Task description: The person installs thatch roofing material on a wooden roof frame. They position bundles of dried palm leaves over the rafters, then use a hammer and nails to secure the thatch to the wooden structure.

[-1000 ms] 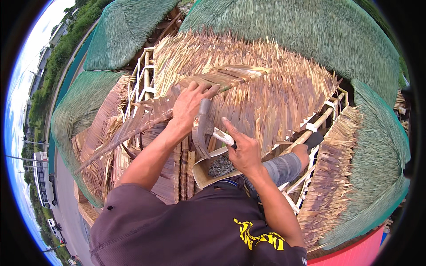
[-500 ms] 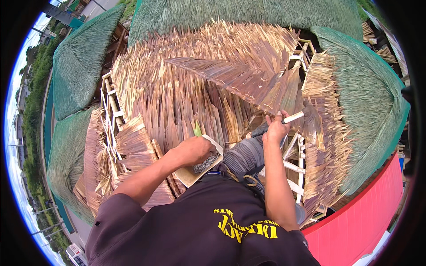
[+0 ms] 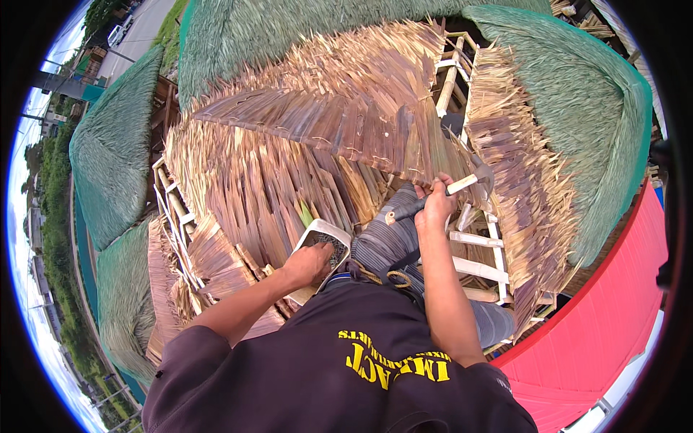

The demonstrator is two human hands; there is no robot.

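Note:
My left hand dips into a pale plastic container of small grey nails. Its fingers are curled down among them, and the fingertips are hidden. A hammer with a pale wooden handle, dark grip and metal head lies across my right hand, which is closed around it. The same hand's fingertips touch the lower edge of a long brown palm-leaf thatch panel. That panel slants over the thatched roof from upper left to my right hand.
Beneath me is a roof of layered dry leaves. Pale bamboo framing shows at the right, with gaps between its bars. Green netted thatch roofs surround it, and a red roof curves along the lower right. A road runs far left.
The view has shifted, and the thatch panel now lies further left. My left hand remains in the nail container, now tilted differently. My right hand still holds the hammer, with more of its handle showing.

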